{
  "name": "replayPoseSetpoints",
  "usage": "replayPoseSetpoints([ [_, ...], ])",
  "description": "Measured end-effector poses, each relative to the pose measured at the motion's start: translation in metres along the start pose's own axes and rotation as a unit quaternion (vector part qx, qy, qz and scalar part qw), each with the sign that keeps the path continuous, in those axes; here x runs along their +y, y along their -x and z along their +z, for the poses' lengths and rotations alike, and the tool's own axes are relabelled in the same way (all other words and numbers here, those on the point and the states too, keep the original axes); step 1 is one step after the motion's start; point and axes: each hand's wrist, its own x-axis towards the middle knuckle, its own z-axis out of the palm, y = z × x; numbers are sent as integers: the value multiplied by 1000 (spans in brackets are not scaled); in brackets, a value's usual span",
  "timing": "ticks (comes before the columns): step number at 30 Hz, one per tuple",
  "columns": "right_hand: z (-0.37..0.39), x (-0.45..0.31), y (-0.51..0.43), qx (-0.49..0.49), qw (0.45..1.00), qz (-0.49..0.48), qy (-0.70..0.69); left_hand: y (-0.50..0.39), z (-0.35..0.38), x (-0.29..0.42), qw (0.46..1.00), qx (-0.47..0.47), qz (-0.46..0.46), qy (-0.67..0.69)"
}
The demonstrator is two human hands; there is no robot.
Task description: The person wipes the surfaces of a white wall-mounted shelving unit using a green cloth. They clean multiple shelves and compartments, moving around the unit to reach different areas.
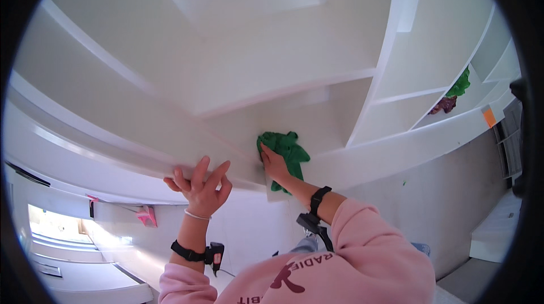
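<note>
My right hand point(275, 164) presses a crumpled green cloth point(290, 148) against the bottom board of a white shelf unit point(323, 134), near its left upright. Part of the cloth hangs over the board's front edge. My left hand point(204, 187) rests on the white side panel point(170, 142) of the unit, its fingers spread and nothing held in them. A black strap with a small device sits on each wrist.
Further right, green leaves point(460, 84) and a dark reddish item point(444, 105) lie in a compartment. An orange tag point(489, 118) sticks to the shelf front. A pink dustpan point(147, 216) stands on the floor at left. White dividers point(361, 110) separate the compartments.
</note>
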Motion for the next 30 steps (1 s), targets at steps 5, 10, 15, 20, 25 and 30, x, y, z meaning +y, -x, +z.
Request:
replayPoseSetpoints([
  [5, 8, -15, 4, -6, 969, -233, -80, 1, 2, 1, 1000, 7, -14, -10],
  [10, 3, 9, -1, 69, 990, -117, 38, -1, 3, 2, 1000, 3, -10, -12],
  [15, -7, 19, -15, 12, 978, -198, 66, -2, 1, 2, 1000, -2, -10, -14],
  [20, -15, -13, -7, 26, 949, -257, 179, -2, -2, 2, 1000, -18, 0, -11],
  [25, -21, -29, -13, -14, 934, -285, 213, -4, -2, 4, 1000, -15, -9, -6],
  [30, -14, -34, -23, 107, 916, -333, 197, -4, 2, 4, 1000, 0, -1, -14],
])
